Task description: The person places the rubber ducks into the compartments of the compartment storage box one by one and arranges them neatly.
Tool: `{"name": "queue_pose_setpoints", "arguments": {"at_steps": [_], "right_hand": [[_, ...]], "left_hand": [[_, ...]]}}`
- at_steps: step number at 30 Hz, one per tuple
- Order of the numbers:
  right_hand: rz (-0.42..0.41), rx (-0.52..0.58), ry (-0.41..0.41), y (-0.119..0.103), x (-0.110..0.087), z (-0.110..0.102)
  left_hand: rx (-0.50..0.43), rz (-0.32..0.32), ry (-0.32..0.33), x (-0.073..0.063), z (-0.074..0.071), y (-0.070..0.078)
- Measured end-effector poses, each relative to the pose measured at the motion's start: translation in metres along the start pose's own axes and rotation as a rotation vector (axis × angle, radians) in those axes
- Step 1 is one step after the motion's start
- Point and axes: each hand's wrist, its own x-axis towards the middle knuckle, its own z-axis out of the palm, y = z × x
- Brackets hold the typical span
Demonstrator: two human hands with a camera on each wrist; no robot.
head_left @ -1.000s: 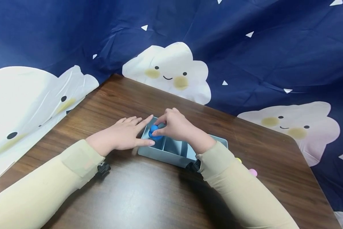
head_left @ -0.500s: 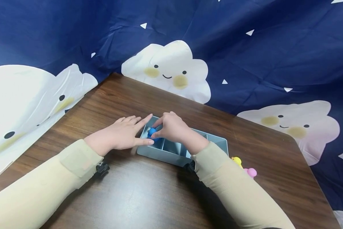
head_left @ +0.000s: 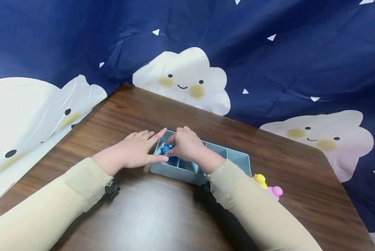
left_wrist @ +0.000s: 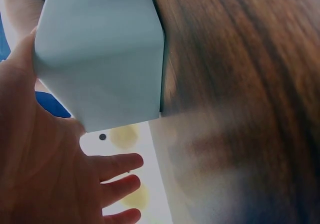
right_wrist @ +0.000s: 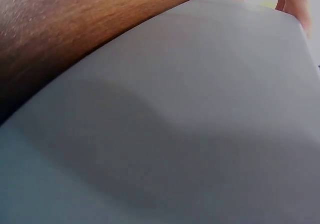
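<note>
A pale blue-grey box (head_left: 174, 173) with dividers stands on the table. Its leftmost compartment holds a small blue rubber duck (head_left: 165, 150), which my right hand (head_left: 188, 148) pinches between thumb and fingers from above; that hand partly hides it. At the box's left end my left hand (head_left: 131, 150) is spread, fingers straight, with thumb and index finger at the rim. From the left wrist, the box's end wall (left_wrist: 100, 69) appears beside the left hand (left_wrist: 50, 159). The right wrist view is mostly filled by the box's side (right_wrist: 175, 109); the right hand is out of it.
Right of the box, a yellow rubber duck (head_left: 260, 180) and a pink one (head_left: 274, 192) sit close together, partly behind the right sleeve (head_left: 237, 188). The brown wooden table (head_left: 143, 223) meets a dark blue cloud-print cloth (head_left: 243, 42) at the back.
My right hand has lowered the blue duck deeper into the left compartment. The right forearm has shifted left, showing more of the yellow and pink ducks. The left hand stays at the box.
</note>
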Motion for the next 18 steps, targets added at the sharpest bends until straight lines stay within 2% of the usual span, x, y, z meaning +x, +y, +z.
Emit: {"name": "queue_pose_setpoints", "arguments": {"at_steps": [5,12,18], "right_hand": [[-0.042,-0.057,0.021,0.0005,-0.0011,0.0014],[-0.056,-0.091,0.009,0.0000,-0.0030,0.0022],[-0.007,0.014,0.022,0.0018,-0.0016,0.0020]], "left_hand": [[0.000,-0.011,0.009,0.0017,0.0025,-0.0015],[0.000,-0.021,-0.010,0.0014,0.0020,0.0000],[0.002,-0.005,0.000,-0.0009,0.0006,0.0018]]}}
